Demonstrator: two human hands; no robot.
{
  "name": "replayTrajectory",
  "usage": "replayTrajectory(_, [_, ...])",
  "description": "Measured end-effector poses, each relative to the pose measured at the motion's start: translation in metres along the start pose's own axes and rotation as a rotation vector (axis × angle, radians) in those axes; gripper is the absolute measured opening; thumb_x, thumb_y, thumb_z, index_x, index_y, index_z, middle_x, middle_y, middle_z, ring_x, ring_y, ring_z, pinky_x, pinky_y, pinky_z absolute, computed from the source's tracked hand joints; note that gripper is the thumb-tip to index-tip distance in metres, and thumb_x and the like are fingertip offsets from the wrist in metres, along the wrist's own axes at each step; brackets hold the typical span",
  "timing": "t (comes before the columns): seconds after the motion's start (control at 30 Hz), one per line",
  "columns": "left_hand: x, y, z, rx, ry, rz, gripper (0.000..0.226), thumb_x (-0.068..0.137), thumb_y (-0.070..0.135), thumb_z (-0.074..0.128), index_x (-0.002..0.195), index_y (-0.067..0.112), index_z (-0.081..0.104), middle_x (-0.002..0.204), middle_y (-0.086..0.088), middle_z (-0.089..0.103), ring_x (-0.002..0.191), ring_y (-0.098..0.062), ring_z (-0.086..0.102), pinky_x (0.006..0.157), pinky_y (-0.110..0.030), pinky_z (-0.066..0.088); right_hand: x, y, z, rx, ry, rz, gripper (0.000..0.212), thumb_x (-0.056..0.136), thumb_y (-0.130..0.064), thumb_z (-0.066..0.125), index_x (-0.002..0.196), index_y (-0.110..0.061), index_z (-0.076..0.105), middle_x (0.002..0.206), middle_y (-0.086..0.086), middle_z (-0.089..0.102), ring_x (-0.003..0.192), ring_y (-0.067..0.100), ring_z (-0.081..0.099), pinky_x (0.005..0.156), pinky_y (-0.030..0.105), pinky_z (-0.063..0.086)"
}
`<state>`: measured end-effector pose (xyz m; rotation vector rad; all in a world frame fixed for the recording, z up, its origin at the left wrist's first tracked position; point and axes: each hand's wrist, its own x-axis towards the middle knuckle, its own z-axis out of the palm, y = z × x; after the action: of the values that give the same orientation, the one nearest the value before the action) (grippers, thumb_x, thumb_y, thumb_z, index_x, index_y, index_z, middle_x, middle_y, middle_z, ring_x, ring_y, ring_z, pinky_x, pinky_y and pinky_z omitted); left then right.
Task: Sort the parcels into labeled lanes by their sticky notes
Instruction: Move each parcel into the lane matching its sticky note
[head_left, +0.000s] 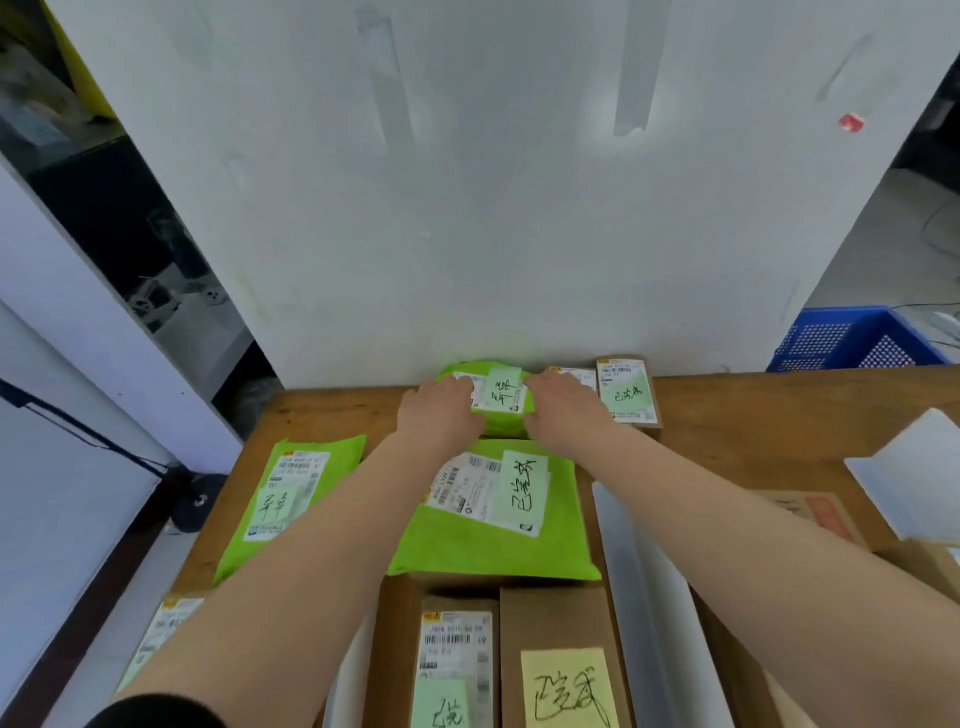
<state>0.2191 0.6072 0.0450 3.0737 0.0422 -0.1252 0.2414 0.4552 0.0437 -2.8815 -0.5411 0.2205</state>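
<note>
Yellow-noted box (563, 660) nearest; both hands grip far green parcel (493, 400).

I see a far bag (501, 410) against the board (493, 208), left hand (439, 413) and right hand (563, 413) on its two ends. Small box (626, 392) just right of it. Big bag (493, 514) before it, side bag (285, 504) further left. Two boxes (511, 660) nearest me; divider (644, 597) to their right.
</note>
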Motion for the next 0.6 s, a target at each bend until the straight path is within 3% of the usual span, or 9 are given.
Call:
replayTrajectory(0.4, [0.134,-0.045,0.088,-0.194,-0.145,-0.113,0.045,0.087,0.034,0.054,0.125,0.012,0.047,0.128,-0.011,0.051,0.118,-0.03,0.049,0.093,-0.038,0.042,0.151,0.033,0.079,0.034,-0.143,0.096,0.055,0.087,-0.031,0.059,0.132,-0.008,0.041,0.137,0.013,0.044,0.126,0.03,0.041,0.1,0.038,0.04])
replayTrajectory(0.6, [0.153,-0.058,0.115,-0.255,-0.07,-0.185,0.06,0.079,0.035,0.066,0.126,0.007,0.042,0.127,-0.014,0.039,0.121,-0.032,0.037,0.098,-0.042,0.038,0.185,0.042,0.096,0.03,-0.14,0.096,0.064,0.081,-0.042,0.065,0.132,-0.01,0.043,0.132,0.013,0.051,0.121,0.03,0.048,0.096,0.035,0.042])
